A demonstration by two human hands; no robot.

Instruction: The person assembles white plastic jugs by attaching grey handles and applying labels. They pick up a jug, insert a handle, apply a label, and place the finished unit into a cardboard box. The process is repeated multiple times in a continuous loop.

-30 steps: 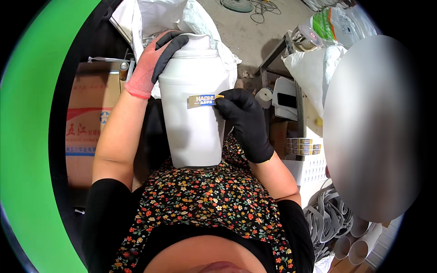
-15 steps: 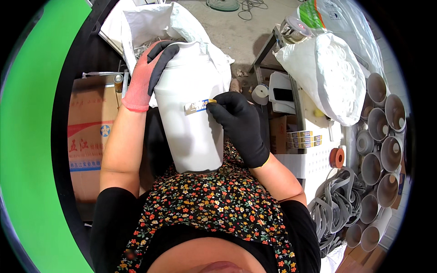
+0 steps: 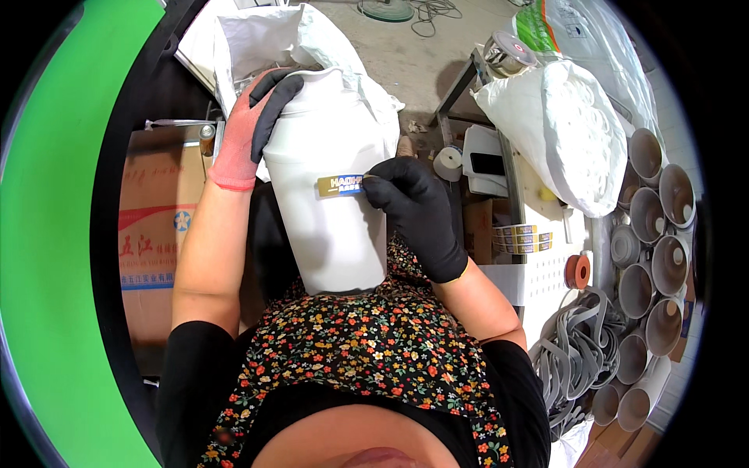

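A tall white plastic container [image 3: 331, 249] with a narrower, stepped top stands tilted on my lap, against a floral apron [image 3: 351, 343]. My left hand [image 3: 251, 136], in a red and black glove, is wrapped over its upper left shoulder, thumb side toward the neck. A small gold and blue sticker label [image 3: 337, 186] lies across the container's front. My black-gloved right hand [image 3: 417, 207] pinches the label's right end between thumb and forefinger, its knuckles close to the wall. The fingertips cover that end, so how far it sticks there cannot be seen.
An open white sack [image 3: 328, 43] stands behind the container. At right, a table bears label strips [image 3: 519, 239], an orange-brown tape roll [image 3: 577, 271], grey strips [image 3: 577, 351] and a sack of white rings [image 3: 577, 132]. Stacked grey tubes [image 3: 654, 214] line the far right; a cardboard box [image 3: 148, 312] stands left.
The label's glare is gone, and its gold and blue face now shows plainly. My right hand has shifted very slightly, still pinching the label's end. The left hand keeps its hold.
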